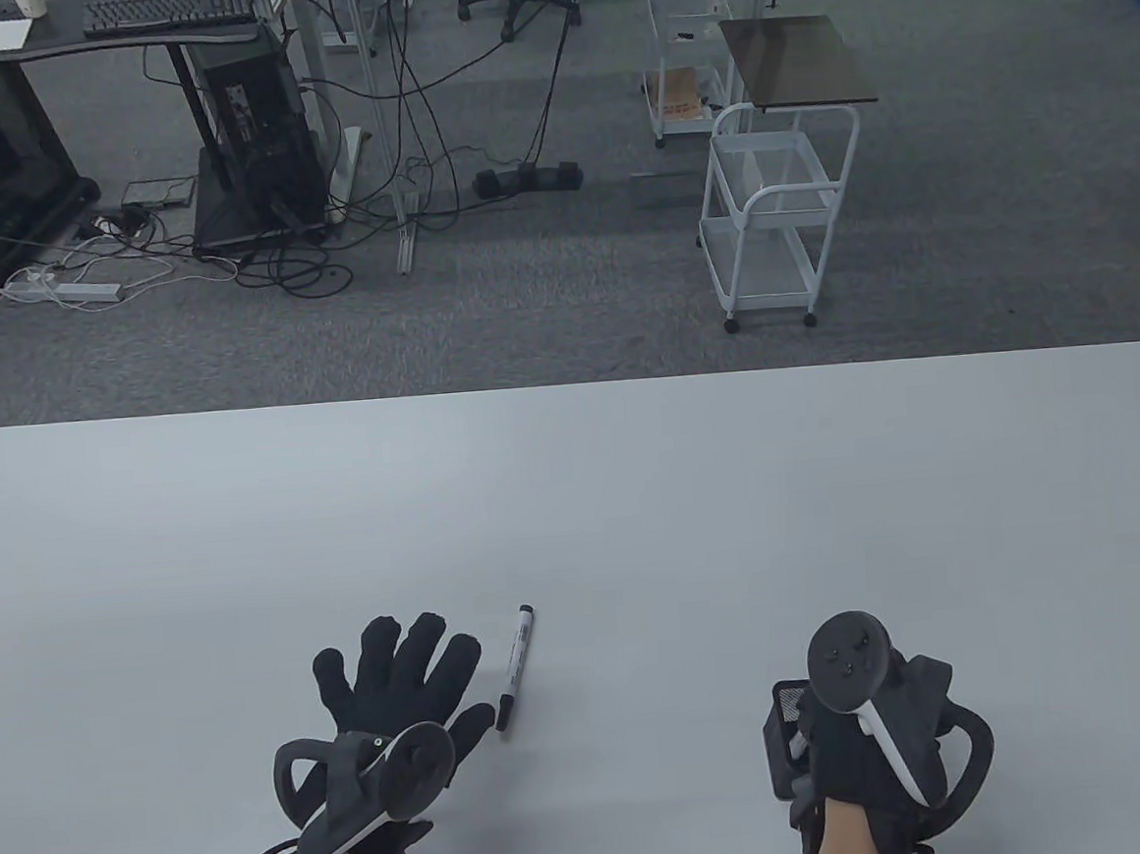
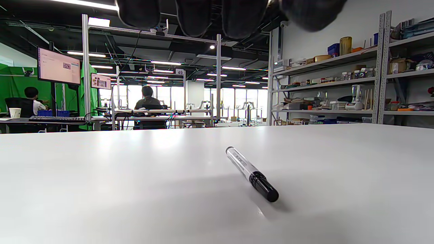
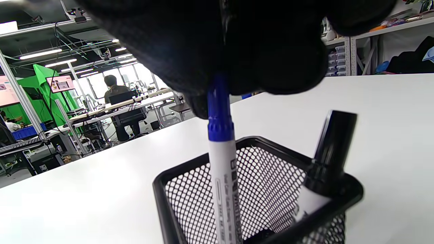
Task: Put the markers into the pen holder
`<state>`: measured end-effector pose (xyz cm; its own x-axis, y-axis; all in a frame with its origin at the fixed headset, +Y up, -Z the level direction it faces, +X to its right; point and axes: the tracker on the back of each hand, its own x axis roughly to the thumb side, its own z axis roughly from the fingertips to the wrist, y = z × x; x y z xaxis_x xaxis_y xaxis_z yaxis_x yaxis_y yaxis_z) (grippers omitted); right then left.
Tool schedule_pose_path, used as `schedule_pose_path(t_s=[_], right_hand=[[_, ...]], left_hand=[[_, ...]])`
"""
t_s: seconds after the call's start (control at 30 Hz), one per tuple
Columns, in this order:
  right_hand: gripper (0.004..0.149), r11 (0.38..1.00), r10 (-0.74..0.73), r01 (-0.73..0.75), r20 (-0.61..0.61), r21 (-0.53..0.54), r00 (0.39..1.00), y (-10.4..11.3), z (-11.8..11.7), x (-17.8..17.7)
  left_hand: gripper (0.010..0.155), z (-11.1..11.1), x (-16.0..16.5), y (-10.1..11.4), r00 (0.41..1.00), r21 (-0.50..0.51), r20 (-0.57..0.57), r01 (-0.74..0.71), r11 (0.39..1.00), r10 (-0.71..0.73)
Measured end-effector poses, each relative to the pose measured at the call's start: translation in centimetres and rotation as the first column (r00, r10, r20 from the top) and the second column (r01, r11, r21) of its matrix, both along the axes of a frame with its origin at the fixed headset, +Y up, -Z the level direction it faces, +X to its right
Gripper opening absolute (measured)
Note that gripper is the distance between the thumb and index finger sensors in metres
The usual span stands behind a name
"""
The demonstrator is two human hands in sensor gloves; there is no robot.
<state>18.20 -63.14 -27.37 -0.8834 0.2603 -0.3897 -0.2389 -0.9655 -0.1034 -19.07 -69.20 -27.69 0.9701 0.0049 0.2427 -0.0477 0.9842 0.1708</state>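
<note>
Black mesh is what your right hand (image 1: 854, 720) is working over: the pen holder (image 3: 271, 189) sits under it near the table's (image 1: 575, 486) front edge, mostly hidden from above. Your gloved fingers (image 3: 271, 51) pinch the blue-capped marker (image 3: 222, 162) by its cap, barrel standing nearly upright and already down inside the basket. A black-capped marker (image 3: 330, 149) leans against the holder's near corner (cap up, well seated).

Your left hand (image 1: 394, 697) lies flat with fingers spread and grips nothing; the last black marker (image 1: 515, 666) lies on the table just beside its fingertips.

Risks, as I judge them: if you let go while the blue marker's tip is not yet on the bottom, it could drop hard and nudge the light holder. Pulling your hand out sideways might catch the leaning black cap and tip the basket. The loose marker is round, so a clumsy left-hand touch could roll it away.
</note>
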Motion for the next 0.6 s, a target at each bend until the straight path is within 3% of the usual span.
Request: schedule_pose_path(t_s=[0.6], right_hand=[[0.035, 0.998, 0.001, -0.001, 0.013, -0.059, 1.000, -1.0, -0.8, 0.3]], left_hand=[[0.066, 0.0, 0.0, 0.0, 1.000, -0.007, -0.001, 0.005, 1.000, -0.005]])
